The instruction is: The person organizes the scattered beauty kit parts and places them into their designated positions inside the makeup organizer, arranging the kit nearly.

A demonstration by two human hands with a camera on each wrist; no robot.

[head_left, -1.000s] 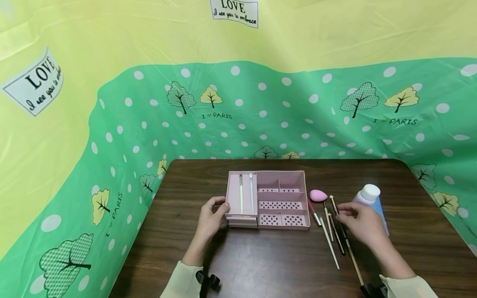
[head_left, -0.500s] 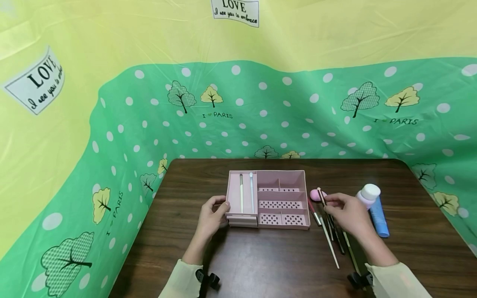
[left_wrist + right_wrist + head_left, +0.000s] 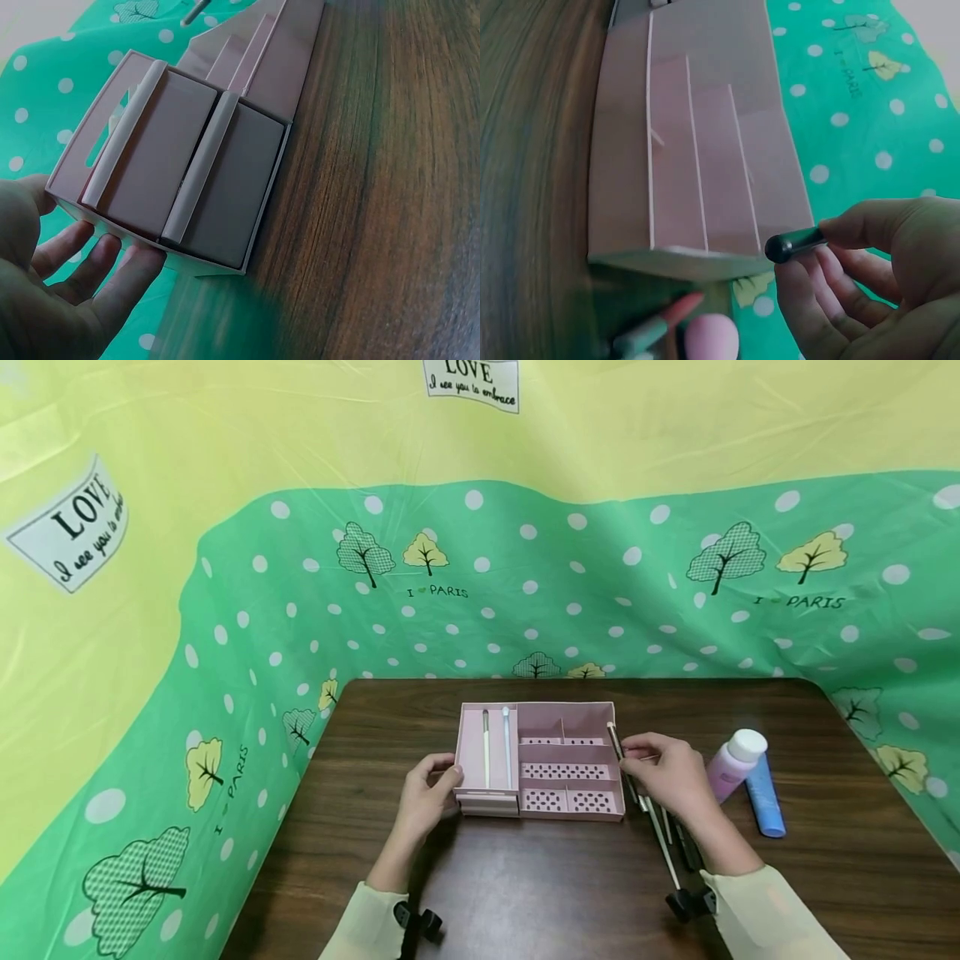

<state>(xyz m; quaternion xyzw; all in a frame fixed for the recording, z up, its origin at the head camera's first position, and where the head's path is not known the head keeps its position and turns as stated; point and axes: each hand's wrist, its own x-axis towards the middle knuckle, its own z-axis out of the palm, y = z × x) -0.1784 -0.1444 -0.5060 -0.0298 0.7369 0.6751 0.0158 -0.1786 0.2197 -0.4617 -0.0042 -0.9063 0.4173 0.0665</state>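
Note:
A pink organizer box (image 3: 566,754) stands on the table, divided into compartments at right. Two makeup brushes (image 3: 507,752) lie on its raised left section, above two drawers (image 3: 157,146). My left hand (image 3: 422,802) holds the box at its left side, thumb by the top corner and fingertips against the side wall. Beside the box's right wall, my right hand (image 3: 671,772) pinches a dark makeup brush (image 3: 795,244) between thumb and fingers; its tip rises over the wall's edge in the head view. Under that hand lie several more brushes (image 3: 663,847), partly hidden.
A pink bottle with a white cap (image 3: 727,768) stands right of my right hand, with a blue tube (image 3: 765,797) lying beside it. A pink makeup sponge (image 3: 711,337) and a red brush (image 3: 656,322) lie by the box. Patterned cloth (image 3: 525,585) hangs behind the table.
My right hand has lifted the dark brush and carried it leftward to the box's right wall, uncovering the bottle and tube. The left hand has stayed on the box.

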